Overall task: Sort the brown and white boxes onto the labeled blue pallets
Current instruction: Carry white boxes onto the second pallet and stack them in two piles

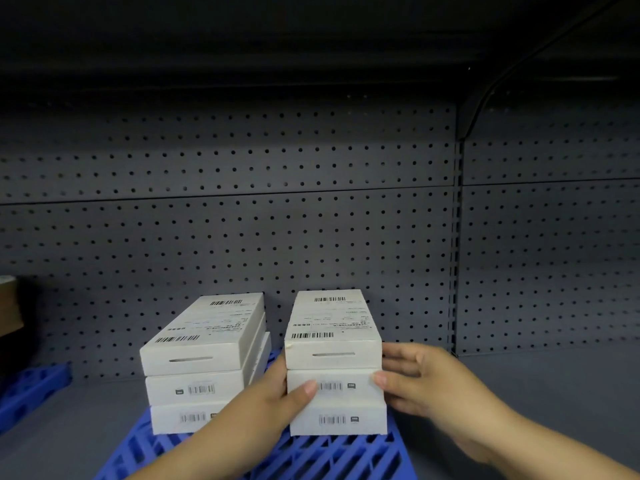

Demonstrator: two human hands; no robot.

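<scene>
Two stacks of three white boxes stand on a blue pallet [311, 455] on a grey shelf. The left stack [204, 362] sits slightly askew. The right stack [334, 362] is held from both sides: my left hand [270, 400] presses the left side of its middle box, thumb on the front face. On the right side, my right hand [426, 382] lies against the top and middle boxes with its fingers spread. Barcode labels show on the box tops and fronts.
A second blue pallet [31, 389] lies at the left edge. A brown box [8, 306] shows partly at the far left. A grey pegboard wall [242, 220] backs the shelf, with an upright post [457, 237] on the right.
</scene>
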